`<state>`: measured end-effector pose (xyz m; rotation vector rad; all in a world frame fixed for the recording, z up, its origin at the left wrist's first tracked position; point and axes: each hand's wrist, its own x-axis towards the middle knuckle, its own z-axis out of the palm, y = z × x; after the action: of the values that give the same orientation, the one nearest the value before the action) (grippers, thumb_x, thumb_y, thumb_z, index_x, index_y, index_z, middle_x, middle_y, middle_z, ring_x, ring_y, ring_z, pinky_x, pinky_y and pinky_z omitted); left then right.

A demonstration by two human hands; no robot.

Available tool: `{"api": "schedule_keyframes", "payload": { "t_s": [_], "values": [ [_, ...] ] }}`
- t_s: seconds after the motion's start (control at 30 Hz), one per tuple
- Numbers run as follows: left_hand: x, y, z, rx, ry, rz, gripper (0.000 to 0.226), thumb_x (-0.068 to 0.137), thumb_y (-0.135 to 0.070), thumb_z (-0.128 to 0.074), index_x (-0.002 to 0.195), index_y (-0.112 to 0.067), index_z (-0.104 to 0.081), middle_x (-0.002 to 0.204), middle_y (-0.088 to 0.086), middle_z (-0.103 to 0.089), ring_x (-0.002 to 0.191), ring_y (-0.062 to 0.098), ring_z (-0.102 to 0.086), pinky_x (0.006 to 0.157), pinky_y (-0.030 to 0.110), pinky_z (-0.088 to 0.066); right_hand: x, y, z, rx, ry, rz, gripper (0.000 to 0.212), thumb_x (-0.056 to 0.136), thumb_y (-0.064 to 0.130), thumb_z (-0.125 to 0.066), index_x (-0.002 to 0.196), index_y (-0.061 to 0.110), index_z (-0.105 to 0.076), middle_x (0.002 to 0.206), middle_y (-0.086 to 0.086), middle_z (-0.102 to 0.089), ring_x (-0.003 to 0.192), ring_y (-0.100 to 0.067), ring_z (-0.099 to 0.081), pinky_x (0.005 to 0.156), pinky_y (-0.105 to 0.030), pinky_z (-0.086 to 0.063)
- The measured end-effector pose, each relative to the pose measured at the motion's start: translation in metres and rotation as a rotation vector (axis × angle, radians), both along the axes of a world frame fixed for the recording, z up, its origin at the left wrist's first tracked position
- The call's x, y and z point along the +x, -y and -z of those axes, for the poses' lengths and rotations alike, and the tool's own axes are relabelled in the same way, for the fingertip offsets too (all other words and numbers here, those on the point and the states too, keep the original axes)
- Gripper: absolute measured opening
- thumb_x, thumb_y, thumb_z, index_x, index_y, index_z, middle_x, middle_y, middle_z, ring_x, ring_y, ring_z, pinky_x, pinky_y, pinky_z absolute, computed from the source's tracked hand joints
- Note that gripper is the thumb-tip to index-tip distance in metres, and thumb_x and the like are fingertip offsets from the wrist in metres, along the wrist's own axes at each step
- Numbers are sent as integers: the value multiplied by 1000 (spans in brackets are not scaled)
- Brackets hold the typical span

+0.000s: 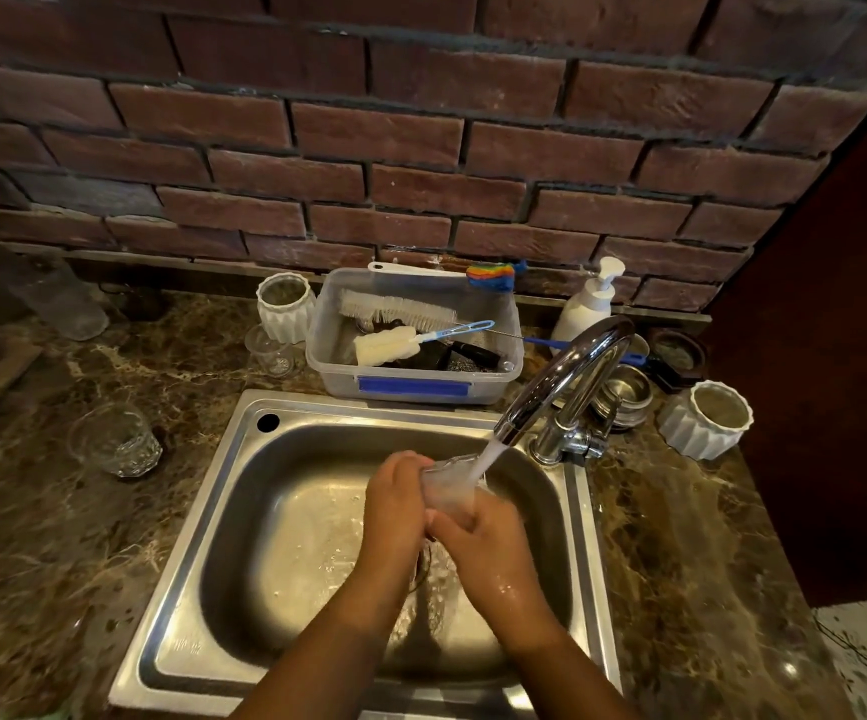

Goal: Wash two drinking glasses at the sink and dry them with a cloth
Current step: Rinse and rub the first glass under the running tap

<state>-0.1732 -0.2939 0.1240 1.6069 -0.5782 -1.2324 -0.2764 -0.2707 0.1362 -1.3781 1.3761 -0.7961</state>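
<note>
Glass: clear, held over the sink between both hands, under the running water; its outline is hard to make out through the stream and the fingers.
Left hand: curled round the glass's left side, fingers closed on it.
Right hand: wrapped under and round the glass's lower right, fingers closed; wet, with drops on the wrist.
Water: falls from the tap's spout onto the glass just above the right hand.
Tap: chrome, arched, rising beyond and right of the hands.
Sink: steel, below the hands; the drain is mostly hidden behind the wrists.
Second glass: cut pattern, upright on the counter, well left of the left hand.
Tub: clear plastic, beyond the hands, holding brushes; what lies at its bottom is dark and unclear.
Soap bottle: white pump, beyond the tap.
Left edge: a blurred clear vessel, cut off and indistinct.
</note>
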Motion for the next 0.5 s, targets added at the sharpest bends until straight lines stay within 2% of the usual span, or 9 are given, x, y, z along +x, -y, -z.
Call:
{"api": "schedule_keyframes", "payload": {
  "t_s": [0.07,0.17,0.2,0.27,0.33,0.4,0.5],
  "values": [
    [5,-6,1,-299,217,99,24,104,-21,-44,90,-15,-62,87,8,-63,81,23,-64,61,23,-52,-1,2,-6,187,299,39,16,94,14,-65,102,19,-77,100,-6,-78,98,-19,-73,91,-42,-58],
    [15,-9,9,-487,469,266,31,100,-41,-39,97,-20,-62,93,0,-61,85,14,-61,69,23,-51,-8,9,-12,502,786,78,24,94,18,-61,112,7,-72,116,-20,-72,113,-34,-68,103,-56,-49],
    [16,-10,11,-507,550,297,34,99,-45,-37,99,-21,-61,96,-2,-59,88,12,-60,70,21,-50,-8,13,-13,567,847,127,21,93,17,-63,108,7,-74,116,-22,-72,112,-35,-68,105,-58,-48],
    [19,-10,12,-502,581,300,34,98,-49,-37,100,-24,-60,99,-4,-60,90,9,-61,71,18,-51,-5,16,-11,559,768,189,18,92,19,-66,104,10,-75,111,-20,-74,108,-34,-70,104,-58,-48],
    [15,-10,9,-413,431,272,23,101,-42,-44,100,-25,-60,100,-2,-65,91,10,-65,70,18,-53,1,14,-9,396,538,179,18,92,28,-68,100,14,-76,102,-14,-77,100,-30,-74,98,-55,-53],
    [9,-6,1,-191,209,220,18,105,-31,-47,100,-22,-62,101,6,-68,90,18,-68,67,23,-54,2,10,-7,179,303,130,15,94,26,-66,90,17,-77,91,-10,-78,89,-24,-75,90,-53,-58],
    [11,0,-18,274,-238,153,32,103,-39,-49,107,-12,-66,98,16,-73,82,24,-69,63,32,-53,-6,5,1,-65,66,-44,14,94,17,-64,93,20,-77,87,0,-77,85,-16,-73,80,-45,-60]
  ]
}}
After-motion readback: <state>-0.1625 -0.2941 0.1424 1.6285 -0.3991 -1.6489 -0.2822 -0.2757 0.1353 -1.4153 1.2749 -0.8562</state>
